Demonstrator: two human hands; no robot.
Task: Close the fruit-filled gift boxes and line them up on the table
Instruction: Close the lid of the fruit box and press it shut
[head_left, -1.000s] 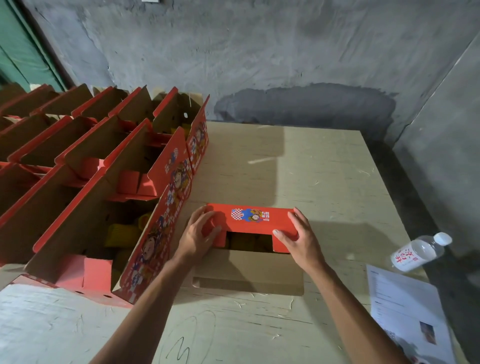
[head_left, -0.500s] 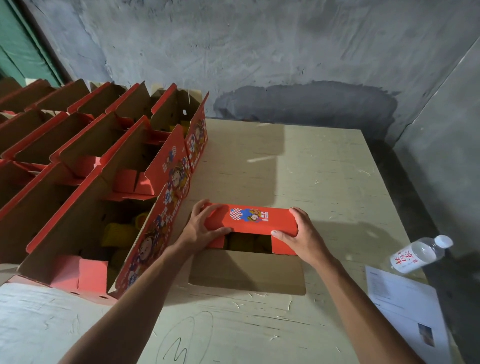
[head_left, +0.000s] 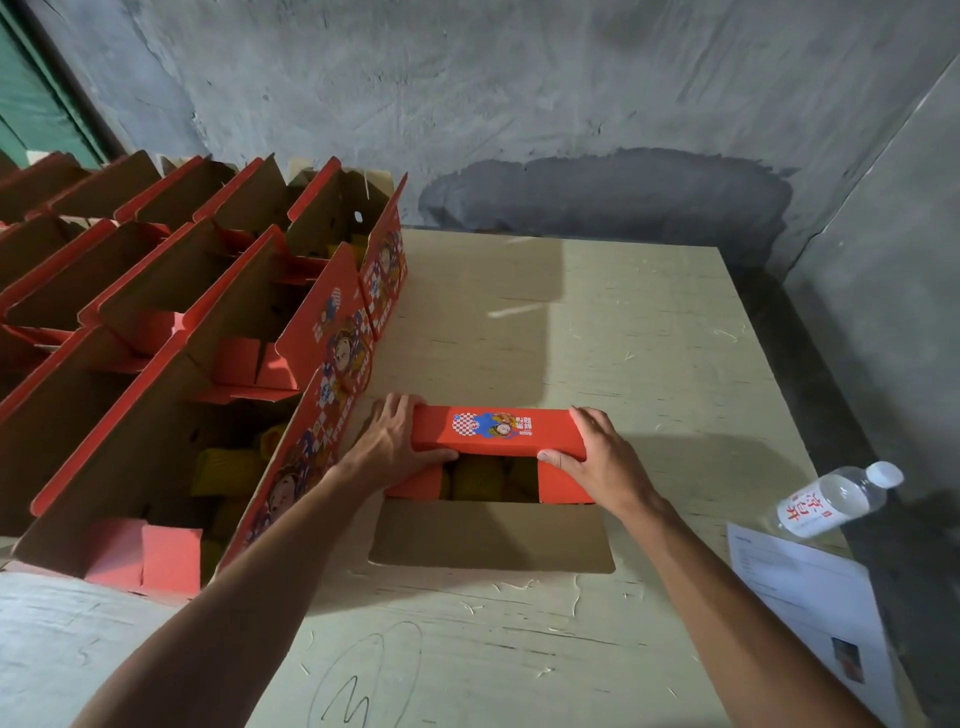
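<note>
While hands (head_left: 389, 447) (head_left: 602, 462) fold its flap, gift box (head_left: 498, 436) shows fruit (head_left: 478, 478).

One gift box (head_left: 496, 467) sits mid-frame, two hands on it (left hand (head_left: 392, 447), right hand (head_left: 605, 467)). Open boxes (head_left: 171, 332) crowd the left, at least eight. One water bottle (head_left: 831, 499) and one paper sheet (head_left: 810, 597) lie at right.

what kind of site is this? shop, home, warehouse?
Probably a small packing room or storeroom: bare concrete walls, a rough plywood table, and rows of identical open red gift boxes with fruit inside, awaiting closing.
</note>
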